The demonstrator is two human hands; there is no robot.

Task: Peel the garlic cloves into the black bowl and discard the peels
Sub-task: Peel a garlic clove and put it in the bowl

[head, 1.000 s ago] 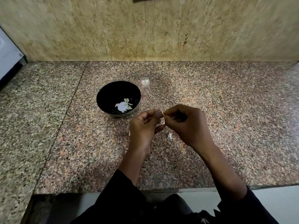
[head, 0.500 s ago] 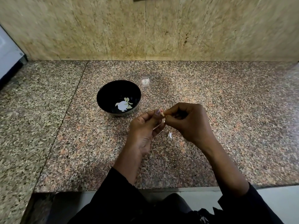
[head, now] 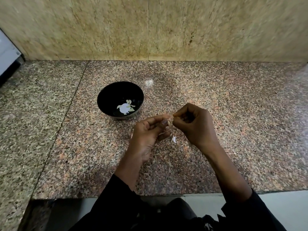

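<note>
We hold a garlic clove (head: 169,123) pinched in our left hand (head: 148,135), just near and right of the black bowl (head: 120,99), where peeled cloves (head: 129,105) already lie. Our right hand (head: 194,126) is curled, its fingertips nipping the skin at the clove's tip. Best to pull the skin away in one strip, then gather the peel scrap (head: 173,139) lying on the granite counter (head: 233,122).

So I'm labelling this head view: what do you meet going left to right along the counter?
White appliance → black bowl → left hand → garlic clove → right hand.
</note>
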